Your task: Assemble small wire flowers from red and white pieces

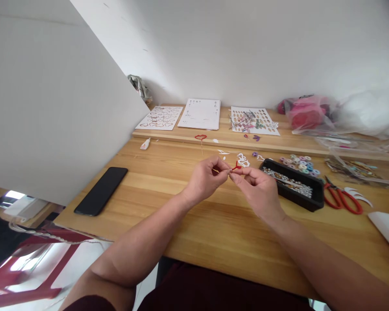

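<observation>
Above the middle of the table, my left hand (207, 176) and my right hand (257, 185) meet at the fingertips. Both are closed in a pinch on a small red thread-wrapped wire piece (237, 166), whose red end shows just past the fingers. Its lower part is hidden by the fingertips. Just beyond the hands lie white paper cut-outs (243, 160). A red looped wire shape (200, 137) with a thin stem rests at the ledge to the left. Close to my right hand stands a black tray (317, 196) of silver and gold beads (294, 185).
Red-handled scissors (342, 198) and thread spools (300, 164) lie to the right, near a clear plastic box (363, 168). A black phone (101, 191) and a small white bottle (145, 144) are on the left. Pattern sheets (199, 114) line the raised ledge. A grey panel (52, 86) borders the left side.
</observation>
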Demonstrator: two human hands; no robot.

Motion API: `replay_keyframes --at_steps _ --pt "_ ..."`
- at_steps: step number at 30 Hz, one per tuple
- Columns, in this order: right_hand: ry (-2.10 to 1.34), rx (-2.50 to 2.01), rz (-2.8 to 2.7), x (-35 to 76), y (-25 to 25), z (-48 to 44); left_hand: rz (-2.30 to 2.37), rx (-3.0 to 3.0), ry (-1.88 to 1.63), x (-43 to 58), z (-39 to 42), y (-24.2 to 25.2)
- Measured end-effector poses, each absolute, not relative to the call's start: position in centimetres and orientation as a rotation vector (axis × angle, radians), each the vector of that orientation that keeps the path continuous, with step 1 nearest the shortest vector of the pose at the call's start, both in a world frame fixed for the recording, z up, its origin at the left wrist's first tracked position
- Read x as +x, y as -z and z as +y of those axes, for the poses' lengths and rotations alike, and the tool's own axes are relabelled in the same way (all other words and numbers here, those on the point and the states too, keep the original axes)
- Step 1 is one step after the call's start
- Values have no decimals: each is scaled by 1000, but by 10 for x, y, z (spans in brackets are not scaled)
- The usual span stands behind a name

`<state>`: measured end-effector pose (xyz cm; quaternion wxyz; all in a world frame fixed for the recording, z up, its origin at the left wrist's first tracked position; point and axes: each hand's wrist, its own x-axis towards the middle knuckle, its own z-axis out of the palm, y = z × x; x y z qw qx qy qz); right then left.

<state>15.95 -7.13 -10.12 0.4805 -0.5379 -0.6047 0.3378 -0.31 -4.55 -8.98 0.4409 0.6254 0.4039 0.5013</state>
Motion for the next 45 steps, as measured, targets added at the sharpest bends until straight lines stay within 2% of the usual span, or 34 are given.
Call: replay_keyframes --at_steps 7,19,27,32,36,41,45 --pt "-648 -1285 -1579 158 101 -76 993 1473 -1233 -2 -45 89" --pt "-716 -1191 -1549 161 102 -77 957 1302 -1192 -8 -38 88" --pt "-1008 -1206 -1509 166 102 -70 952 1286 -1189 -15 -38 82" --pt "-850 -1339 -1587 176 99 -59 1007 1397 -1139 -16 -40 79" --pt "-732 -1216 -1507 177 90 -59 1033 1524 -1168 -14 -39 84" --pt "-1133 -1100 -1337 164 81 -70 1032 1592 -1164 -11 -40 87" --pt "-1302 -1138 -1286 160 84 -72 1003 1573 -1137 -10 -42 86"
